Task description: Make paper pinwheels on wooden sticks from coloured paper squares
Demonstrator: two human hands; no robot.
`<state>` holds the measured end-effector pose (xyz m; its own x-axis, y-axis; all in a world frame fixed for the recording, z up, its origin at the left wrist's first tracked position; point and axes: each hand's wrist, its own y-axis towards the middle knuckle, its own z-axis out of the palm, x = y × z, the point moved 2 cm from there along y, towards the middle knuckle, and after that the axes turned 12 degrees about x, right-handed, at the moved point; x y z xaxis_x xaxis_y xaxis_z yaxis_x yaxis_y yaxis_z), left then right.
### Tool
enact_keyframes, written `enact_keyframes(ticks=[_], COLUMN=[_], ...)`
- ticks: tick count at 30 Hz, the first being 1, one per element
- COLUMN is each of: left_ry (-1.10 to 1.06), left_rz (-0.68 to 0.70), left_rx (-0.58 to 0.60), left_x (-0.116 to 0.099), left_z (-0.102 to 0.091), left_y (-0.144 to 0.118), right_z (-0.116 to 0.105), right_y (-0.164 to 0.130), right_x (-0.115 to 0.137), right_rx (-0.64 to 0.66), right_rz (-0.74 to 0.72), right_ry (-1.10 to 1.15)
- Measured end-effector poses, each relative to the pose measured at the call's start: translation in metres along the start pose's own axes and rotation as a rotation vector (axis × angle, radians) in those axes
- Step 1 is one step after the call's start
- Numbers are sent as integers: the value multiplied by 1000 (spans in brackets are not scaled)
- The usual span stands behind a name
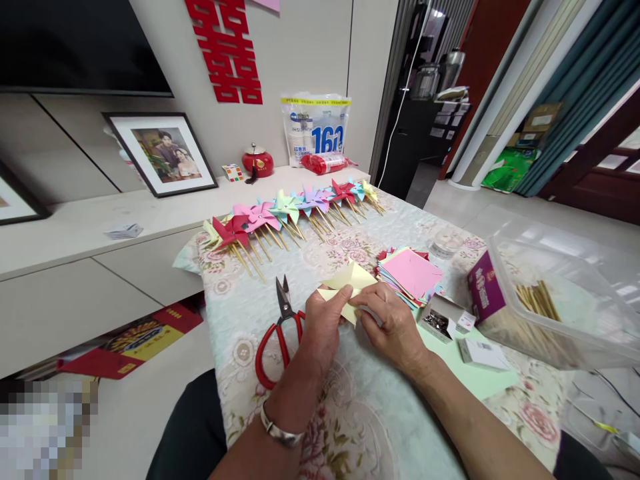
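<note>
Both my hands hold a pale yellow paper piece (pixel 349 281) with folded corners, just above the floral tablecloth (pixel 360 400). My left hand (pixel 323 327) pinches its left side and my right hand (pixel 390 323) grips its right side. Red-handled scissors (pixel 278 333) lie shut on the cloth just left of my left hand. A stack of coloured paper squares (pixel 410 275), pink on top, lies right of the yellow piece. A row of finished paper pinwheels on wooden sticks (pixel 290 217) runs along the far edge of the table.
A small open box of pins (pixel 440 321) and a white box (pixel 483 353) lie by my right wrist on a green sheet (pixel 475 377). A clear plastic tub (pixel 565 307) holds wooden sticks; a purple box (pixel 483 287) stands beside it. A low cabinet (pixel 100 233) stands left.
</note>
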<state>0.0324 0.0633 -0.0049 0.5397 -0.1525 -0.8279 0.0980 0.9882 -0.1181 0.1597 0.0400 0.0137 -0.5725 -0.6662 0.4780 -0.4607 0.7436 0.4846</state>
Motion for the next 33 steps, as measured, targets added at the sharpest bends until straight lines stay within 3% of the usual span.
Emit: enact_keyframes(ticks=[7,14,24,33], left_ry=[-75,-4,58,48], left_rz=[9,-15,-52,-32], left_rx=[33,37,22,104], left_x=[-4,-5,-6,-6], left_z=[4,7,5,10], left_y=[-1,-4,-6,-6], right_z=[-2,-3,-5,-3], right_y=[1,2,2,3], right_x=[2,8,3,-6], right_rx=[-2,25,29,30], right_rz=[-38,-55,166,432], right_ry=[17,28,213,448])
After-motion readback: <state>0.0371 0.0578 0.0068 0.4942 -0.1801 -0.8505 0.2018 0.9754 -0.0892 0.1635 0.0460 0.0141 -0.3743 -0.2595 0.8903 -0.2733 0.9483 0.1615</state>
